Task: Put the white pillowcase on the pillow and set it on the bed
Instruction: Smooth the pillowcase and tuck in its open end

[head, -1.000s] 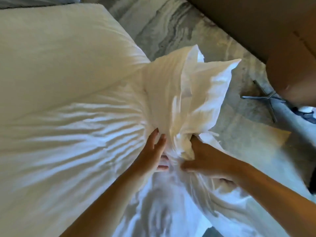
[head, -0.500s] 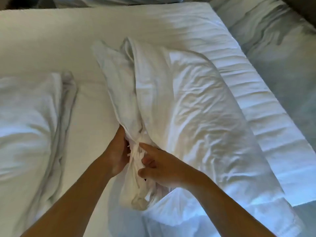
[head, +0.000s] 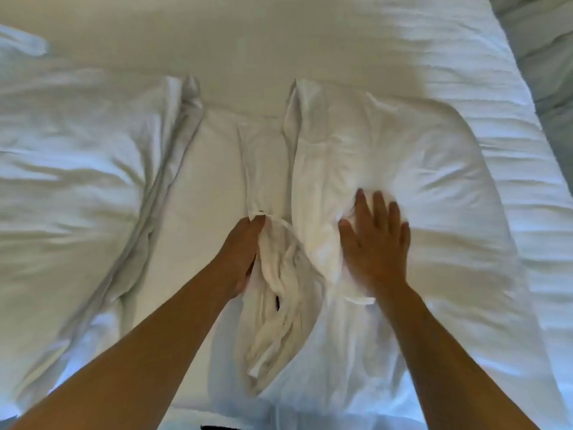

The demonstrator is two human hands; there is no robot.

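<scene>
The pillow in its white pillowcase (head: pixel 434 181) lies flat on the bed (head: pixel 279 51), right of centre. My right hand (head: pixel 373 243) rests flat on it, palm down, fingers spread. The pillowcase's loose open end (head: pixel 285 290) is bunched along the pillow's left side. My left hand (head: pixel 243 252) grips this bunched fabric at its left edge, fingers curled into the folds.
A second white pillow (head: pixel 77 181) lies on the left of the bed, a narrow strip of bare sheet between the two. The bed's right edge (head: pixel 527 97) runs diagonally, with grey marbled floor (head: pixel 552 57) beyond it.
The pillow has gone from held up over the floor to lying flat on the bed. My right hand let go of the bunched end and now lies flat on the pillow.
</scene>
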